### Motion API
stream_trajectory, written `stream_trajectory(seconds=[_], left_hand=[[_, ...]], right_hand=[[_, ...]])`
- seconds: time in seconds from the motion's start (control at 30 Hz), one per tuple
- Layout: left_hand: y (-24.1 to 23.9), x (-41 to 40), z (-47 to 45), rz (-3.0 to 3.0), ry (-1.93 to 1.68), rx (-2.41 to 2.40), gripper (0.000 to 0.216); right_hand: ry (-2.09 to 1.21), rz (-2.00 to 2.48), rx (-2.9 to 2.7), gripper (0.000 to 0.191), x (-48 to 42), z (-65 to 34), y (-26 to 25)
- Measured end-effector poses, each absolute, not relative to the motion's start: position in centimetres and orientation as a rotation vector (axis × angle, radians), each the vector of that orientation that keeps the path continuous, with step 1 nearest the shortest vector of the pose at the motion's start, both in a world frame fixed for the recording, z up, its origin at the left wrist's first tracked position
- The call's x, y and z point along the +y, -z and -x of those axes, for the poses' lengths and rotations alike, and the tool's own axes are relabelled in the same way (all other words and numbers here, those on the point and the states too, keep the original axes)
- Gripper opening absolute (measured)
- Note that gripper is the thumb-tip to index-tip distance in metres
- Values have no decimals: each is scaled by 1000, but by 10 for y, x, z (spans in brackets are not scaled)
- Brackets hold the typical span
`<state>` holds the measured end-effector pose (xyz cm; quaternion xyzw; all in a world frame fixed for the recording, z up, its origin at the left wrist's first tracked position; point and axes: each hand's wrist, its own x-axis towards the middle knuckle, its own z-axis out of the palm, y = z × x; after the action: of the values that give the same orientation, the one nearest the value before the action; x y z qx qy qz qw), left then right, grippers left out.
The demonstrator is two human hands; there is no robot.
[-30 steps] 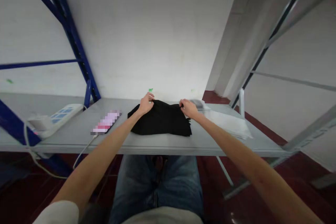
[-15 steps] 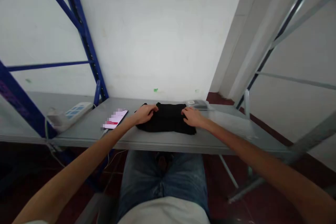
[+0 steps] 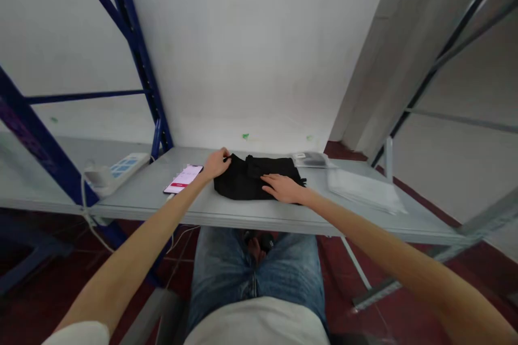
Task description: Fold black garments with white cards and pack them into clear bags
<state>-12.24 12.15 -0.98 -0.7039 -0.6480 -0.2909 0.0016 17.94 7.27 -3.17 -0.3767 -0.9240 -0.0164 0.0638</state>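
Observation:
A folded black cloth (image 3: 243,186), probably a garment though its kind does not show, lies on the grey shelf (image 3: 251,218) in front of me. My left hand (image 3: 217,163) pinches its far left corner between thumb and fingertips, lifting that corner slightly. Flat on the cloth's right half rests my right hand (image 3: 283,187), fingers stretched out toward the left. A small bunched fold stands up at the cloth's far edge, between the two hands.
Left of the cloth lies a phone (image 3: 185,178) with a cable, and farther left a white power strip (image 3: 123,168). A clear plastic packet (image 3: 311,159) sits behind the cloth on the right; flat translucent bags (image 3: 364,188) lie farther right. Blue posts (image 3: 140,59) and a wall border the shelf.
My left hand has moved to the cloth's far left corner and pinches it. My right hand has shifted inward and flattened onto the cloth. The view has turned slightly left.

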Motion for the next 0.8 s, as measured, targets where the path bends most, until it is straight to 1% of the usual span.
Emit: stream_trajectory(seconds=[0.17,0.23,0.37,0.5,0.63,0.7,0.8], left_hand=[[7,99,112,2391,970,-1835,28],[9,87,113,2576,875,-1644,34],[17,65,125,2811,651,-1369,40],[18,45,137,2855,601,-1381,53],[12,27,147,2836,534,-1369,63],[10,22,152,2849,457,-1317,60],[9,21,157,2889,360,-1278,37]], right_hand=[[77,1131,-2788,56,62,-189,26],[101,1115,-2784,55,52,-194,24],[145,1053,-2806,50,28,-213,15],[168,1026,-2859,43,11,-239,3],[245,1109,-2881,36,9,-260,-2],[274,1166,-2874,34,12,-267,-1],[250,1210,-2883,28,16,-272,0]])
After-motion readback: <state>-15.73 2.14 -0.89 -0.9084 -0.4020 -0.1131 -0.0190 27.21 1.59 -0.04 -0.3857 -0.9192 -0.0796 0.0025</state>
